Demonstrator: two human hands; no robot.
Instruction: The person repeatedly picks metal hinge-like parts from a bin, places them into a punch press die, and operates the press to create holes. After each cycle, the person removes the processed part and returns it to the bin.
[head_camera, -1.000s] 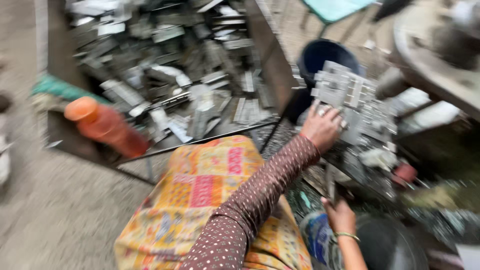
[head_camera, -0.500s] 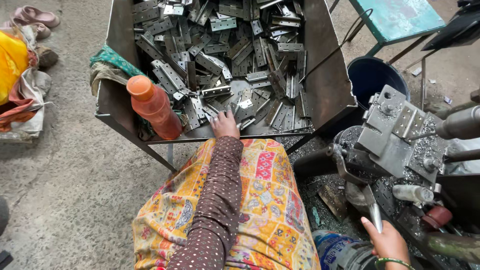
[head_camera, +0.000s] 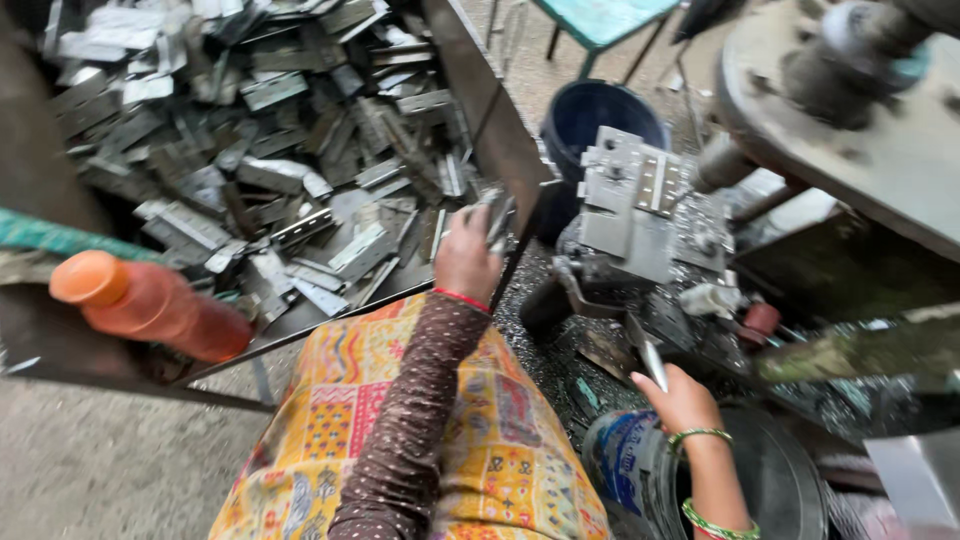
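A person's left hand (head_camera: 466, 258) closes around a few flat grey metal strips (head_camera: 494, 215) at the front edge of a large rusty steel bin (head_camera: 497, 130), which is heaped with similar thin, angular sheet-metal pieces (head_camera: 250, 150), some punched with holes. The right hand (head_camera: 683, 398), wearing green bangles, grips the end of a slim metal handle (head_camera: 648, 355) beside a blocky grey press tool (head_camera: 635, 205) crusted with shavings. An orange plastic bottle (head_camera: 145, 310) leans at the bin's near corner. A dark blue round bucket (head_camera: 600, 115) stands behind the press; a patterned yellow cloth (head_camera: 400, 430) covers the lap.
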